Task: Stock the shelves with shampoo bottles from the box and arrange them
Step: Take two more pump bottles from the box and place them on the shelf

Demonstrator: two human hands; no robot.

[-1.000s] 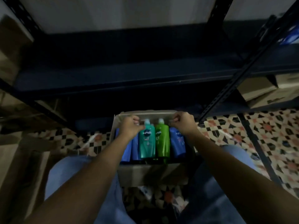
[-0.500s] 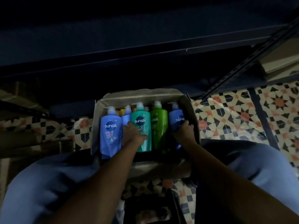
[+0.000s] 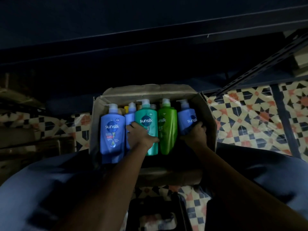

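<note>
An open cardboard box (image 3: pixel 206 110) sits on the floor between my knees, packed with several Sunsilk pump bottles. At its left edge a blue bottle (image 3: pixel 112 132) stands free. My left hand (image 3: pixel 141 135) grips the second blue bottle (image 3: pixel 130 116) low on its body, its thumb lying across the teal bottle (image 3: pixel 147 115). A green bottle (image 3: pixel 167 127) stands beside that. My right hand (image 3: pixel 194 135) grips the bottom of the right blue bottle (image 3: pixel 186 119), which tilts toward the box's right wall. Yellow caps show behind the front row.
A dark metal shelf (image 3: pixel 150 42) spans the view above the box, with a slotted upright (image 3: pixel 260 64) at the right. Patterned floor tiles (image 3: pixel 246 117) lie to both sides. Cardboard boxes (image 3: pixel 301 62) sit on the right shelf, and a dark object (image 3: pixel 156 212) is on the floor near me.
Both hands dropped from the box's far flap down onto the bottles, each taking hold of a blue one. The view tilted down and closer to the box.
</note>
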